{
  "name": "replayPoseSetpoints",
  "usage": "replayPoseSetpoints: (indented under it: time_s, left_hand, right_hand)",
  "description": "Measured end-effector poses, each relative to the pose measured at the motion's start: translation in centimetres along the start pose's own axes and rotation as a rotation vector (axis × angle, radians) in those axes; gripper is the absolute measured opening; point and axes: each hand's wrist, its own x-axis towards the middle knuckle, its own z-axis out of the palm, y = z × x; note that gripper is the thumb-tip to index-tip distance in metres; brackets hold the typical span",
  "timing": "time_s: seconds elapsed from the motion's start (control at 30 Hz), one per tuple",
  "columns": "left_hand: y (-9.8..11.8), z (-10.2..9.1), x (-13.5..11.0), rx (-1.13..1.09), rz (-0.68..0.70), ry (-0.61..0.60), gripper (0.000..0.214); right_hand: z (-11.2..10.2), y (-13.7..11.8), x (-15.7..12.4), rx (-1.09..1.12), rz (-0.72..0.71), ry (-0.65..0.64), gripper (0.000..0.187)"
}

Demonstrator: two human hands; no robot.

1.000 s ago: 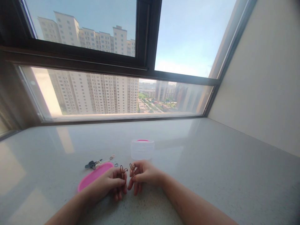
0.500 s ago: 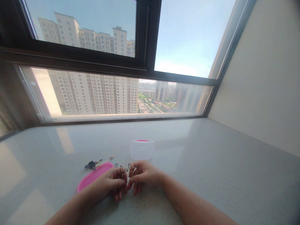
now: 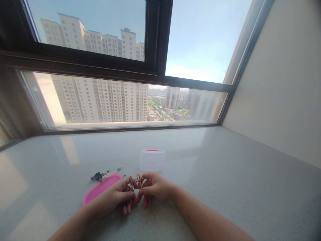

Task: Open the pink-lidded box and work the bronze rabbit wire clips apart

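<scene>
Brown loops (image 3: 140, 183) sit pinched between the fingers (image 3: 128, 208) of my left hand (image 3: 122, 194) and right hand (image 3: 154, 188), so I'd best hold them softly and steadily.

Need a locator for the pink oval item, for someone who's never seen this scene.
Start at the window and drop to the pale speckled ledge below it. Left of the left hand, partly covered by that forearm, lies the pink oval item. It's pink all over; the clear container shows just a pink strip on top.
</scene>
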Motion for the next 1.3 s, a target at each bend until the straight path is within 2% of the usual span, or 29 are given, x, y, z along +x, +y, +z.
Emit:
replayPoseSetpoints:
  time_s: [0.43,0.63,0.8,0.93,1.07,1.3]
  left_hand:
    - [-0.2,0.0,0.1,0.013,0.029,-0.007,0.029]
    - [-0.3,-0.2,0.1,0.002,0.033,0.002,0.031]
    - [-0.4,-0.1,0.3,-0.071,0.027,0.051,0.04]
    - [-1.0,-0.1,0.7,-0.134,0.061,0.115,0.039]
    - [-1.6,-0.1,1.0,-0.158,0.12,0.16,0.04]
    - [-0.7,0.3,0.6,-0.115,0.212,0.243,0.065]
  right_hand:
    - [-0.2,0.5,0.2,-0.025,-0.022,0.011,0.05]
    - [-0.2,0.5,0.3,-0.034,-0.077,0.015,0.054]
    - [-0.1,0.5,0.3,-0.039,-0.118,0.058,0.056]
    - [0.1,0.4,0.2,-0.057,-0.118,0.082,0.059]
    - [0.6,0.4,0.2,-0.105,-0.184,0.164,0.059]
    - [1.3,0.5,0.2,-0.186,-0.309,0.311,0.057]
